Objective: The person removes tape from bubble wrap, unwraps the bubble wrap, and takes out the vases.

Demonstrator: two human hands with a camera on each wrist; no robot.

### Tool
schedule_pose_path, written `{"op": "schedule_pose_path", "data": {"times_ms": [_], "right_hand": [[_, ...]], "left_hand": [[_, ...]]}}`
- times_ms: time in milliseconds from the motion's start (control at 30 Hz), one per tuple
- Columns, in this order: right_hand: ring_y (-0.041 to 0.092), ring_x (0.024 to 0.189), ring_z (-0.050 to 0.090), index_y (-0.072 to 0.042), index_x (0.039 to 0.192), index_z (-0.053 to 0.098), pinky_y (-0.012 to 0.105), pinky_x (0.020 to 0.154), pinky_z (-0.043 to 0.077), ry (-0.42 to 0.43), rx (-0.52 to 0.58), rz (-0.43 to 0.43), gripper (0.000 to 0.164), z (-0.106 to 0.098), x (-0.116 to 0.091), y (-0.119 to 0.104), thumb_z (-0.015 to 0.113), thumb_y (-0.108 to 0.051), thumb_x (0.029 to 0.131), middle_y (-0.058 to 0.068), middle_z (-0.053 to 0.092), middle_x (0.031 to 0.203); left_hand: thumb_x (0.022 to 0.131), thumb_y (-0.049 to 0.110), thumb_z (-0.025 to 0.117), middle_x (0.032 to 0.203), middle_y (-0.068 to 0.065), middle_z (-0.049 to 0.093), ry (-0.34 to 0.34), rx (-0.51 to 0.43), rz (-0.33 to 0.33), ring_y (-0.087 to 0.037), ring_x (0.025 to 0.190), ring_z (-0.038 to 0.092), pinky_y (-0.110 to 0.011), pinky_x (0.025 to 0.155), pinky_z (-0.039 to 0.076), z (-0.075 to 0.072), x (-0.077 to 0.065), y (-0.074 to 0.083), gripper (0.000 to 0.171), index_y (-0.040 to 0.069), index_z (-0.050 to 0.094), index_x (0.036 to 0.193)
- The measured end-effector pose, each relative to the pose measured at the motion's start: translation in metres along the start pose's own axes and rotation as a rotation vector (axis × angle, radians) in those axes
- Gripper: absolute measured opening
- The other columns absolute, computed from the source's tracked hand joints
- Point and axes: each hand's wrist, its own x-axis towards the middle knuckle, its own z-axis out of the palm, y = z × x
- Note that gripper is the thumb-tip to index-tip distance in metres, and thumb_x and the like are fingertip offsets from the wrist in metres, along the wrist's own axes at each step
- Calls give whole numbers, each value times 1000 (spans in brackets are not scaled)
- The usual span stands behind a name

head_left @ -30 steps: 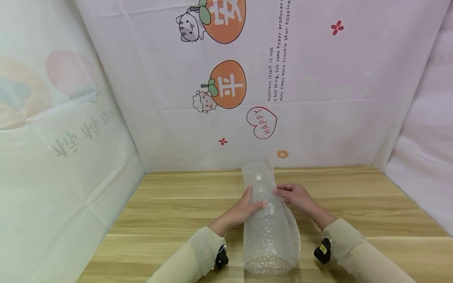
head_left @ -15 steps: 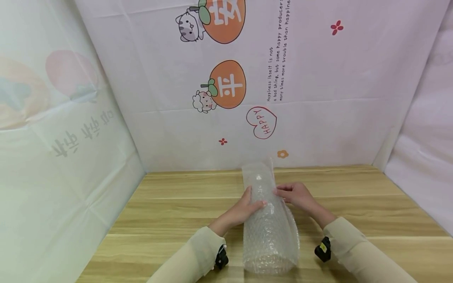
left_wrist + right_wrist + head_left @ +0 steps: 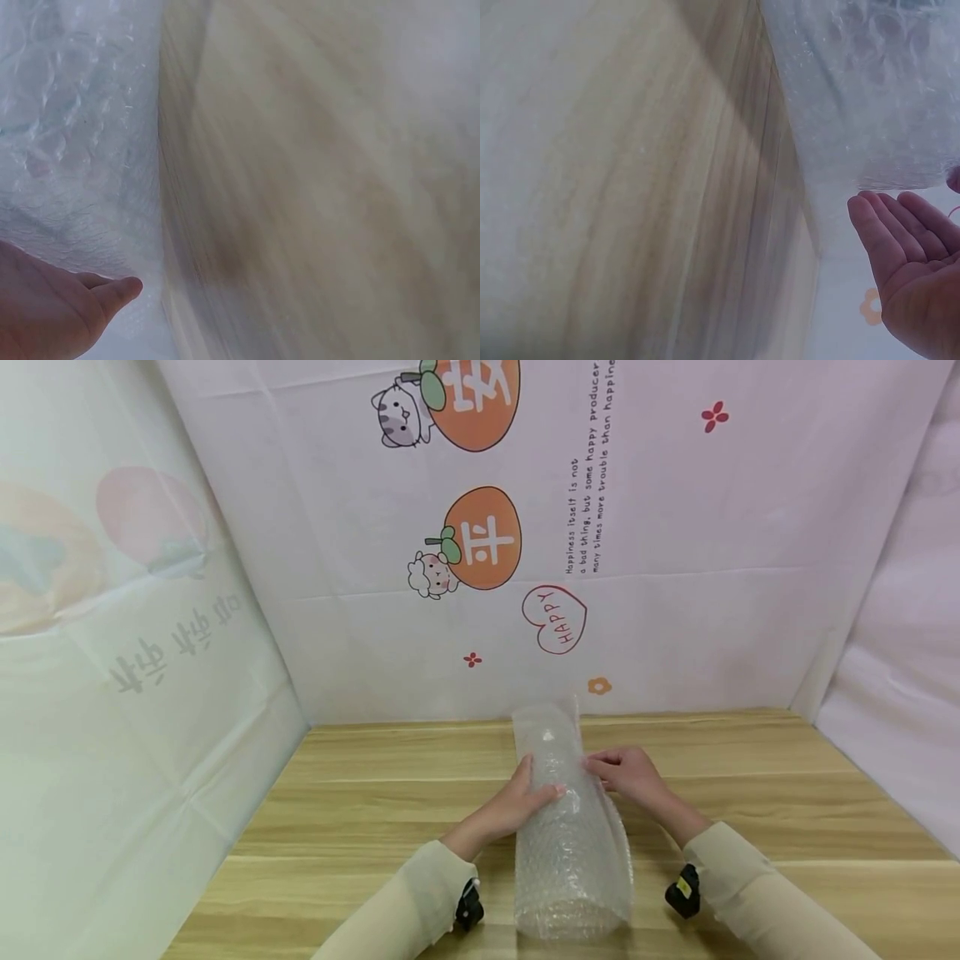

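Observation:
A roll of clear bubble wrap (image 3: 567,860) lies lengthwise on the wooden table, its near end showing a round opening. My left hand (image 3: 513,802) grips its left side, thumb across the top; in the left wrist view, part of that left hand (image 3: 52,307) lies against the wrap (image 3: 82,135). At the right, my right hand (image 3: 632,774) pinches the wrap's loose outer edge between thumb and fingertips. The right wrist view has the right hand (image 3: 915,262) with its fingers held side by side, by the wrap (image 3: 877,97). Anything inside the roll cannot be made out.
The wood-grain table (image 3: 375,793) extends on both sides of the roll. A white printed cloth (image 3: 675,568) hangs behind it, close to the roll's far end. More cloth walls, such as the left one (image 3: 150,760), enclose the sides. Black wrist cameras (image 3: 469,906) hang below both sleeves.
Both hands stay nearly in place on the bubble wrap. Its loose right edge has drawn in very slightly to the left.

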Motion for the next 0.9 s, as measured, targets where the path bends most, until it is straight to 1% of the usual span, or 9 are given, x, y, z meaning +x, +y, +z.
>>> {"op": "schedule_pose_path", "data": {"times_ms": [167,300,400,467,533,633,667,800,900], "right_hand": [[19,78,62,5,104,62,30,64,51,8,26,10,39,0,-2,-3,60,-29,84,16,62,99],[19,79,61,6,105,61,31,64,51,-3,47,10,43,-2,-4,-4,60,-31,84,18,61,100],[18,80,62,4,105,62,31,64,51,-2,62,18,48,-4,-1,4,61,-38,81,16,61,102],[19,81,62,3,105,62,32,64,51,-5,76,6,52,-6,2,11,61,-42,79,16,61,103],[18,81,62,0,105,63,31,64,51,-5,99,25,55,-7,7,20,63,-46,76,14,61,104],[19,83,61,1,108,61,31,65,50,-30,120,23,58,-8,11,27,62,-48,76,14,60,106],[18,83,61,-1,108,62,30,65,50,-28,126,44,59,-8,12,28,62,-49,75,12,60,105],[19,85,61,1,111,59,31,67,50,-51,130,24,59,-9,12,28,60,-48,78,13,60,106],[21,87,61,5,111,57,33,69,50,-74,141,-24,56,-11,11,26,58,-43,82,16,59,106]], "left_hand": [[80,59,47,146,-10,1,-7,-3,-5,-18,129,8,-39,102,14,-2,-1,1,96,7,-5,141],[79,60,47,146,-9,0,-13,-4,-9,-17,129,7,-39,102,14,-3,-3,2,96,8,-5,141],[80,60,46,146,-9,0,-19,-7,-9,-17,129,7,-39,102,14,-3,-3,2,96,8,-5,141],[80,60,46,146,-9,0,-19,-9,-7,-17,129,7,-39,102,14,-3,-3,2,95,8,-5,141],[80,60,46,146,-9,0,-19,-6,-5,-17,129,6,-39,102,14,-3,-3,1,95,7,-5,141],[80,60,46,146,-10,-1,-20,-2,-1,-18,129,5,-38,102,13,-3,-2,1,95,7,-5,141],[80,59,45,146,-10,-1,-21,-2,1,-18,129,5,-38,102,13,-3,-2,1,95,6,-5,141],[80,60,45,146,-10,-2,-24,0,2,-18,129,5,-39,102,13,-3,-2,-1,95,7,-5,141],[80,60,45,146,-10,-2,-22,0,2,-17,129,5,-38,102,13,-3,-2,-1,95,7,-5,141]]}}
